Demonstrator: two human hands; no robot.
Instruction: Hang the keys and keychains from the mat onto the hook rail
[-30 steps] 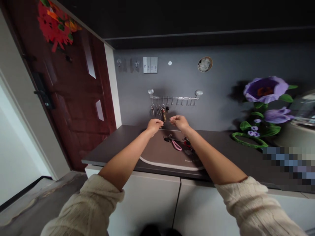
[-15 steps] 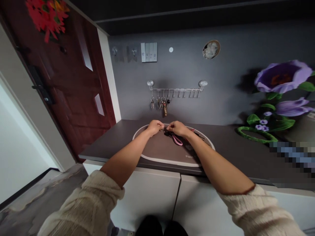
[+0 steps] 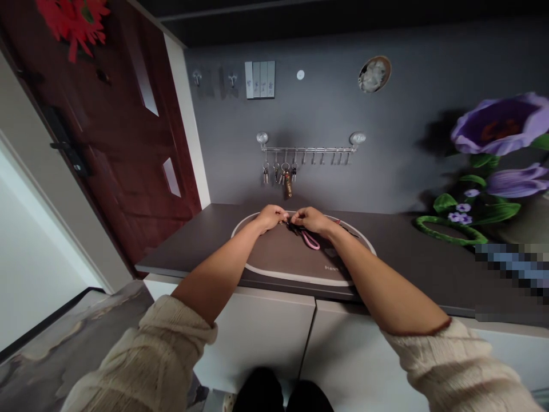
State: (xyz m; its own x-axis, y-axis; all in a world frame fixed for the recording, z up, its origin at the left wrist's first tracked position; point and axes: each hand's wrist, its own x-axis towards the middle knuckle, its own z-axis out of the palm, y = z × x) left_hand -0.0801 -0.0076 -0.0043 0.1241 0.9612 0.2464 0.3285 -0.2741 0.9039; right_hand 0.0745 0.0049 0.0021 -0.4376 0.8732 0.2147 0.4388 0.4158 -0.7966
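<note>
My left hand point(image 3: 271, 217) is closed in a pinch above the mat, with a small glint of metal that looks like a key at its fingertips. Close beside it, my right hand point(image 3: 309, 220) pinches a dark bunch of keys point(image 3: 294, 228). From the bunch, a pink strap loop point(image 3: 311, 240) hangs down onto the brown oval mat point(image 3: 283, 257) with a pale rim. The fingertips of both hands nearly meet, and their grip on the small parts is partly hidden. Some dark and red items point(image 3: 343, 226) lie behind my right wrist.
On the grey wall, a clear hook rail point(image 3: 317, 150) carries several key sets point(image 3: 286, 174) on its left hooks. Purple artificial flowers point(image 3: 500, 131) and a green ring point(image 3: 450, 230) stand at the right of the dark counter point(image 3: 398, 263). A dark red door point(image 3: 124, 143) is at left.
The view has tilted slightly, so the wall items sit a little higher. My hands stay together over the mat with small finger movements, and the pink loop hangs much as before.
</note>
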